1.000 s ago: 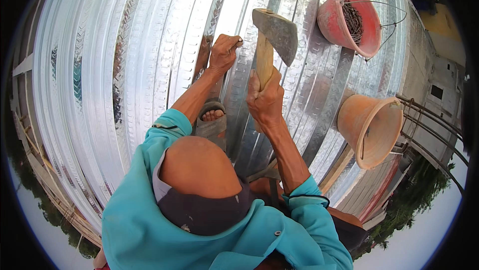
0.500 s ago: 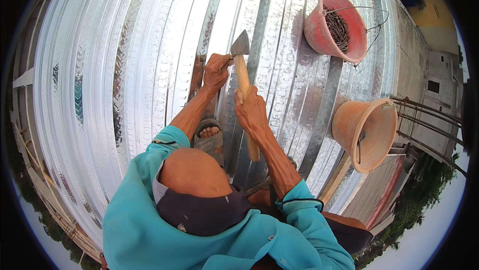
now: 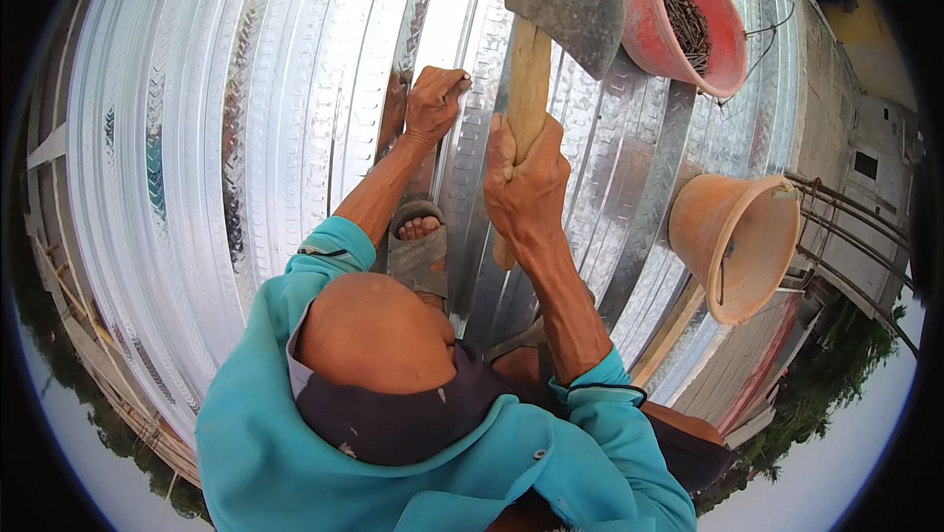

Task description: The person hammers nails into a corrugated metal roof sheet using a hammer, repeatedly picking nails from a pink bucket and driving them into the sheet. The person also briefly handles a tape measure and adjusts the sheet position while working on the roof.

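Observation:
My right hand (image 3: 528, 178) is wrapped round the wooden handle of a hatchet (image 3: 575, 21). The hatchet is raised off the metal decking (image 3: 295, 89), its dark blade pointing to the right and the handle's lower end showing below my fist. Left of it, my left hand (image 3: 433, 104) rests low over the ribbed, shiny sheet with thumb and forefinger pinched together. Whatever is between those fingertips is too small to make out. My sandalled foot (image 3: 418, 237) stands on the decking just below my left hand.
A pink bucket (image 3: 639, 26) of nails (image 3: 686, 30) with a wire handle sits at the far right. Nearer stands an orange bucket (image 3: 693, 222), tilted, with a thin dark rod inside. Steel bars (image 3: 846, 217) stick out past the decking's right edge, beside a wooden plank (image 3: 669, 330).
The hatchet has come up and to the right, away from my left hand, its blade turning rightward. My left hand stays pinched at nearly the same spot on the sheet.

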Available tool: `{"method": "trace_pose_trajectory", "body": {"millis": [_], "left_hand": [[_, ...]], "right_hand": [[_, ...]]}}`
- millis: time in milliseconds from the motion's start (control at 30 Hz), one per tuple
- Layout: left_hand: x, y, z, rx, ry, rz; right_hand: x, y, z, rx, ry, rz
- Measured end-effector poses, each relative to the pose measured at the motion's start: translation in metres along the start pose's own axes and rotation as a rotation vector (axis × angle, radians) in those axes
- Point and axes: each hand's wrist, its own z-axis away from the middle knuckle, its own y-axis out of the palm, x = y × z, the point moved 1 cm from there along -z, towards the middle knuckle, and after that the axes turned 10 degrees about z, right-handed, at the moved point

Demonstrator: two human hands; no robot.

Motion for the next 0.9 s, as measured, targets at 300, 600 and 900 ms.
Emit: {"method": "trace_pose_trajectory", "body": {"millis": [300,600,900], "left_hand": [[0.002,-0.021,-0.026,-0.067,-0.373,0.088],[-0.174,0.022,-0.180,0.055,-0.092,0.524],[-0.224,0.173,-0.261,0.673,0.479,0.123]], "right_hand": [[-0.041,-0.017,-0.004,0.066,0.175,-0.028],[-0.117,0.020,0.016,0.262,0.632,-0.634],[-0.142,0.043,0.037,0.193,0.629,-0.613]]}}
